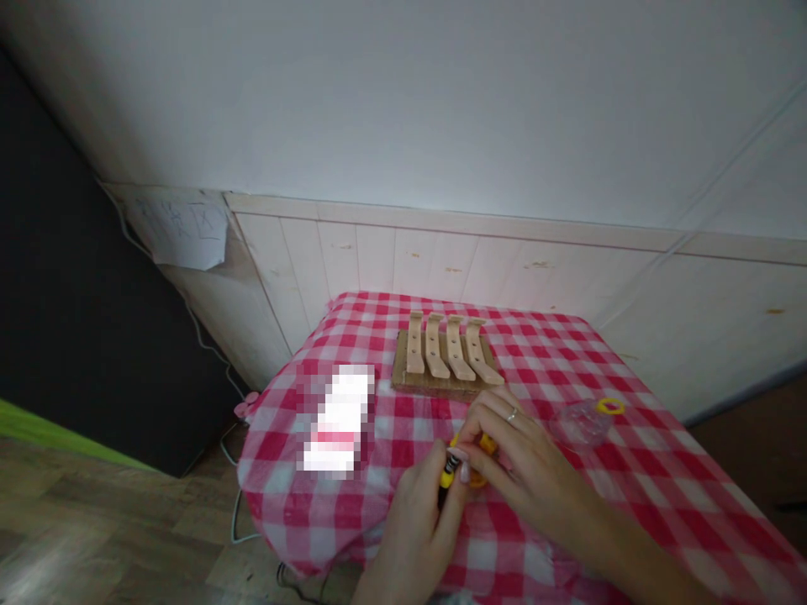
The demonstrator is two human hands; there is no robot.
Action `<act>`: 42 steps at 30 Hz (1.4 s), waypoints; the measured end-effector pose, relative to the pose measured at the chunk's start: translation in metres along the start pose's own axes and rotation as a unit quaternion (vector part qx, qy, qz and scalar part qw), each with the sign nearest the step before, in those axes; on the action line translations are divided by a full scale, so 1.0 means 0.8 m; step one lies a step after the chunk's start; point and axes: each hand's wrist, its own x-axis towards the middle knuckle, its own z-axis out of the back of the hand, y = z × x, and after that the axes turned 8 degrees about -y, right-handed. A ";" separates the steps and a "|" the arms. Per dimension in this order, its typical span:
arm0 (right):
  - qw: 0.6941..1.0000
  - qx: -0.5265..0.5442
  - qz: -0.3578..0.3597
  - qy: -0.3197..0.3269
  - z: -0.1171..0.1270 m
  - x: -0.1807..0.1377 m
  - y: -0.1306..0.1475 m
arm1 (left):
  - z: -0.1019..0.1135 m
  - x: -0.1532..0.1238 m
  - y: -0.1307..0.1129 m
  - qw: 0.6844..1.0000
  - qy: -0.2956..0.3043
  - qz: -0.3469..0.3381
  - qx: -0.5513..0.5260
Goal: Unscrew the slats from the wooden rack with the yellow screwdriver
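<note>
Ideally, I'd brace everything steady: the left hand point(419, 511) pinches a black-and-yellow tool point(447, 478), perhaps a screwdriver, above the checked tablecloth point(535, 353); the right hand point(520, 445) pinches its upper end

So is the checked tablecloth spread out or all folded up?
Spread out: the checked tablecloth covers the tabletop, and its edge hangs down at the near left.

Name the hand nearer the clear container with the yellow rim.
Right. The right hand is left of the clear container; the left hand is farther left, past the right hand.
</note>
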 end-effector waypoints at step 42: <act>0.935 -0.097 -0.254 -0.226 0.075 -0.100 -0.117 | 0.010 0.003 0.025 0.986 -0.153 0.059 -0.019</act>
